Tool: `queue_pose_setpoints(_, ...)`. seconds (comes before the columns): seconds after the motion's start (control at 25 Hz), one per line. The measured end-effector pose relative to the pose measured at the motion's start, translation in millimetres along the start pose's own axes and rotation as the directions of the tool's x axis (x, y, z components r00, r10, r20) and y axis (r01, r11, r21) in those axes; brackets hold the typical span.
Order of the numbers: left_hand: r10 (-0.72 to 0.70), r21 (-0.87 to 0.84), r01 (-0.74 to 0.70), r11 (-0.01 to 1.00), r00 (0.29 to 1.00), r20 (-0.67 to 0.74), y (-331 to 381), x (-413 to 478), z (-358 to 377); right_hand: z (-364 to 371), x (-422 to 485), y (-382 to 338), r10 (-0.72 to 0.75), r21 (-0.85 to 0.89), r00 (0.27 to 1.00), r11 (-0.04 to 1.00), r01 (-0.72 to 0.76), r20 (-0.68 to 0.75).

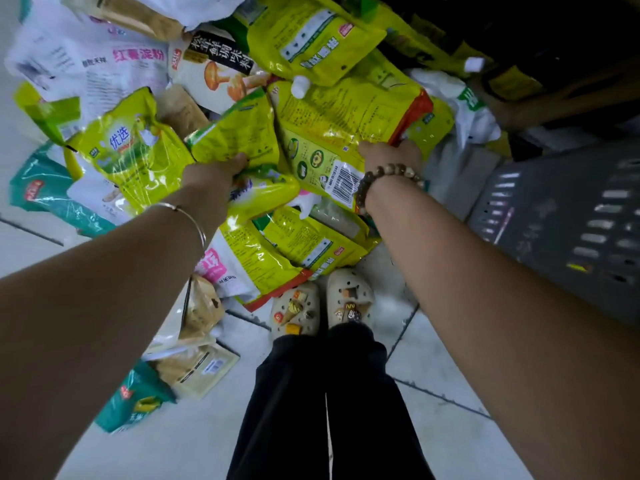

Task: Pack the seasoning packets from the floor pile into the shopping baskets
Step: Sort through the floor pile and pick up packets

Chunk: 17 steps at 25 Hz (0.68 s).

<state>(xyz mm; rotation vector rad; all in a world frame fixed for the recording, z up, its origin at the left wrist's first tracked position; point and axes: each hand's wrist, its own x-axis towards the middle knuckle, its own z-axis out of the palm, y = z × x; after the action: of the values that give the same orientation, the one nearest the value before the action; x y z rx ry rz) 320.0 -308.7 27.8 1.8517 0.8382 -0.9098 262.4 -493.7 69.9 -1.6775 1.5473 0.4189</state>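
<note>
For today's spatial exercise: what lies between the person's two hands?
Head view: a yellow barcoded packet lies between the left hand and right hand.

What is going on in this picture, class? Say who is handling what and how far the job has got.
A person stands over a pile of seasoning packets on the tiled floor. The left hand grips a yellow-green packet by its lower edge. The right hand holds a larger yellow packet with a barcode. Both packets lie among the pile, not yet packed. A grey shopping basket stands to the right.
</note>
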Motion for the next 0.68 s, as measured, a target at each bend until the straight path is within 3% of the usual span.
queue_pose_setpoints(0.12, 0.093, 0.041, -0.09, 0.995, 0.993, -0.075, -4.9, -41.3, 4.1, -33.4, -19.8, 22.2, 0.011, 0.136, 0.996, 0.991, 0.002, -0.092)
queue_pose_setpoints(0.24, 0.156, -0.098, -0.161, 0.982, 0.986, -0.05, 1.0, -89.7, 6.5, -67.9, -55.8, 38.6, -0.008, 0.275, 0.981, 0.959, 0.063, -0.195)
queue_pose_setpoints(0.48, 0.278, -0.189, -0.278, 0.942, 0.96, -0.027, 31.8, -166.5, 3.4, -137.4, -116.8, 46.0, -0.185, 0.306, 0.938, 0.911, 0.275, -0.292)
queue_pose_setpoints(0.68, 0.335, -0.226, -0.327, 0.917, 0.942, -0.004, 54.2, -235.6, 9.1, -199.2, -140.1, 49.1, -0.148, 0.484, 0.928, 0.819, 0.309, -0.343)
